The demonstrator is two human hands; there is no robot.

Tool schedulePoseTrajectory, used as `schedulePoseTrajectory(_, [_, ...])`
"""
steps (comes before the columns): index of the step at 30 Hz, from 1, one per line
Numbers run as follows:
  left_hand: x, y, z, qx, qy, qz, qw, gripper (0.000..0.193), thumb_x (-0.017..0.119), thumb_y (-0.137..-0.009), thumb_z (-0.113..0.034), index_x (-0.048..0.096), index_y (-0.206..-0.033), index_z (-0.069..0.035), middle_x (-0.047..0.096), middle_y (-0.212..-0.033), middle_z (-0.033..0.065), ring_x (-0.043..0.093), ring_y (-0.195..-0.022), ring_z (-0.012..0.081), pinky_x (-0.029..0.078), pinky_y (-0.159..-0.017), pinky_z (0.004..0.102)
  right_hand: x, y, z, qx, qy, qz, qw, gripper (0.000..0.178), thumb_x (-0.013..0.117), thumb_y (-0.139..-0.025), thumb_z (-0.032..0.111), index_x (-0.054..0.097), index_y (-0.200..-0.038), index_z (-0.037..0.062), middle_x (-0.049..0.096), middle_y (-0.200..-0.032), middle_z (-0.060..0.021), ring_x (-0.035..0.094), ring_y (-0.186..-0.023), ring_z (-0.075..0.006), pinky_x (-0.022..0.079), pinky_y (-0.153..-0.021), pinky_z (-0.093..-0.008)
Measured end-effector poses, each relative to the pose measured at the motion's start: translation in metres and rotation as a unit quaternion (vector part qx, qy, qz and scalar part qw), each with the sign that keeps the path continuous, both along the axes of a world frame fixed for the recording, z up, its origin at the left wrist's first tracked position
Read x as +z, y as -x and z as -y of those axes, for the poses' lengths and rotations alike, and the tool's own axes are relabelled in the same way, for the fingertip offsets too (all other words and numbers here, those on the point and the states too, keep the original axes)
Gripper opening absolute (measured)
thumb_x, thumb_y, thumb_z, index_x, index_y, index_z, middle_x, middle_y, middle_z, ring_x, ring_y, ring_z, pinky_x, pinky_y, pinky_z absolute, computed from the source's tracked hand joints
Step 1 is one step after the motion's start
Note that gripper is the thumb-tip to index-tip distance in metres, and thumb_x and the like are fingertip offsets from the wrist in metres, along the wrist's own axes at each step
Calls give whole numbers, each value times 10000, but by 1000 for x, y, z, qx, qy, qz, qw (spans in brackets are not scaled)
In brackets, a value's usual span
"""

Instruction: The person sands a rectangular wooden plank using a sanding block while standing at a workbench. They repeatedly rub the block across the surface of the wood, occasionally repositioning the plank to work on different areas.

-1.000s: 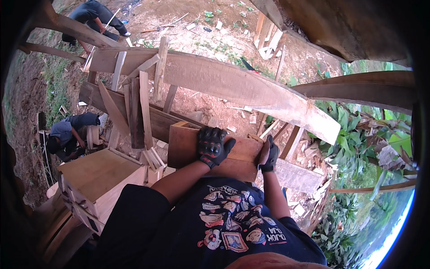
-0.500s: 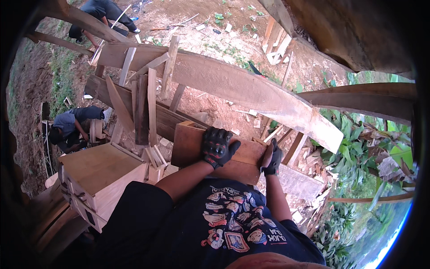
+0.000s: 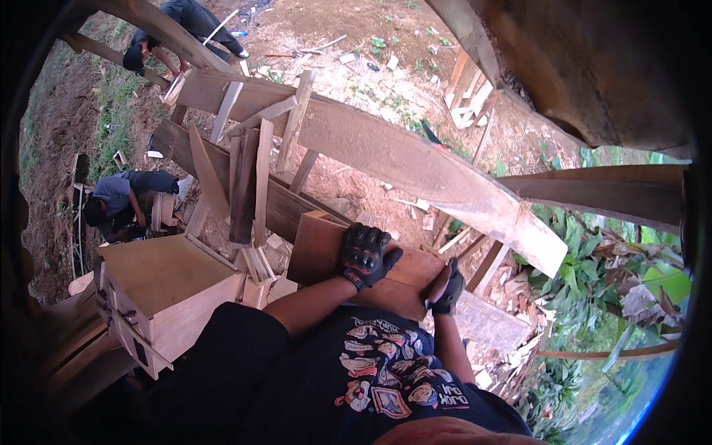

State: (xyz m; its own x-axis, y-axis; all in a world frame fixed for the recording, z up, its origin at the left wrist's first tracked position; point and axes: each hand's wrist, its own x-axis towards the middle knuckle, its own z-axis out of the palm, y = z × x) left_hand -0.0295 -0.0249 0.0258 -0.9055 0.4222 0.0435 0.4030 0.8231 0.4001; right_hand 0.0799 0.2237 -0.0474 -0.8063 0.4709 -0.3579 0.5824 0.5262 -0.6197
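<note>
Long plank [image 3: 415, 152]: is stretching across the scene beyond the box.
Cabinet [image 3: 167, 259]: is standing at left, its shell looking already assembled.
Brown box [image 3: 313, 252]: is lying before the person's belly, between both hands; panels are seemingly meeting already, remaining work not showing.
Left hand [image 3: 364, 256]: is resting on the box, fingers lying together, thumb sticking out; curling unclear.
Right hand [image 3: 448, 288]: is touching the box's right end; cannot tell whether fingers are pinching.

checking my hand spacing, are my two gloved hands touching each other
Apart. The head view shows a stretch of brown wooden panel uncovered between the left hand and the right hand.
</note>
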Motion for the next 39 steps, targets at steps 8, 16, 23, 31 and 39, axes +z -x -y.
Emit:
schedulePoseTrajectory(8, [8, 3, -3, 1, -10, -19, 1000, 443, 686, -963, -549, 756, -1027, -117, 716, -1029, 131, 649, -1068, 344, 438, -1086, 534, -5, 56, -8, 17, -58, -210, 976, 525, 443, -1114, 438, 679, -1243, -12, 712, -853, -220, 686, -801, -380, 498, -753, -519])
schedulePoseTrajectory(16, [8, -3, -2, 11, 6, 0, 1000, 453, 694, -959, -543, 757, -1025, -99, 736, -1037, 133, 660, -1060, 358, 460, -1058, 527, -26, -11, 1, -183, 136, -42, 973, 677, 399, -1134, 568, 675, -1054, -46, 624, -742, -151, 564, -686, -223, 442, -642, -465])
schedulePoseTrajectory(23, [0, -1, -2, 1, -8, -27, 1000, 432, 670, -975, -535, 748, -1022, -113, 730, -1039, 149, 651, -1072, 355, 429, -1091, 521, -34, 44, -33, -30, 55, -165, 984, 571, 474, -1129, 503, 697, -1200, -17, 647, -822, -55, 565, -770, -176, 474, -698, -414])
schedulePoseTrajectory(31, [5, -2, 1, 7, -19, -31, 999, 406, 715, -948, -506, 748, -1022, -107, 737, -1005, 129, 674, -1022, 340, 445, -1081, 521, 6, 4, -1, -54, 6, 41, 998, 511, 464, -1135, 430, 707, -1263, -1, 771, -1007, -250, 739, -871, -393, 543, -766, -517])
schedulePoseTrajectory(39, [6, 2, -4, -12, -9, -10, 1000, 429, 681, -967, -527, 750, -1017, -106, 728, -1032, 147, 651, -1060, 346, 442, -1062, 514, -24, 66, -29, 83, -190, -207, 956, 569, 371, -1152, 489, 683, -1276, 30, 763, -938, -250, 729, -835, -475, 542, -725, -560])
